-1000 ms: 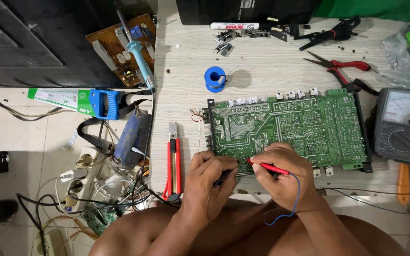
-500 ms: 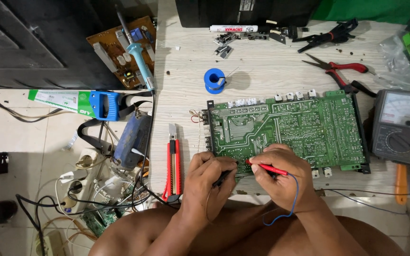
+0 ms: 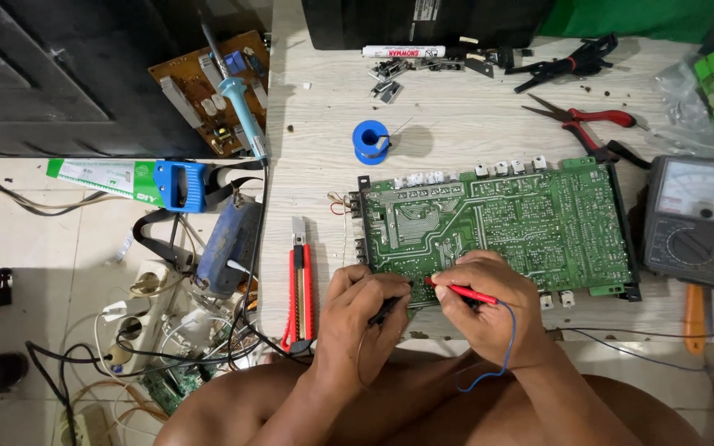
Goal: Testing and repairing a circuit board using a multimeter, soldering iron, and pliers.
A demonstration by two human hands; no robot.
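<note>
A large green circuit board point(image 3: 522, 219) lies solder side up on a pale wooden table point(image 3: 456, 124). My right hand point(image 3: 485, 310) pinches a red test probe point(image 3: 463, 292) whose tip touches the board's near edge. My left hand point(image 3: 365, 314) grips a black test probe point(image 3: 390, 307) against the same edge, just left of the red one. A blue wire trails from the red probe towards my lap.
An analogue multimeter point(image 3: 700, 223) sits at the right, red-handled pliers point(image 3: 592, 124) and a blue solder spool point(image 3: 371, 140) beyond the board. A red utility knife point(image 3: 300, 285) lies left of my hands. A soldering iron point(image 3: 237, 99), hand saw point(image 3: 138, 180) and tangled cables lie on the floor side.
</note>
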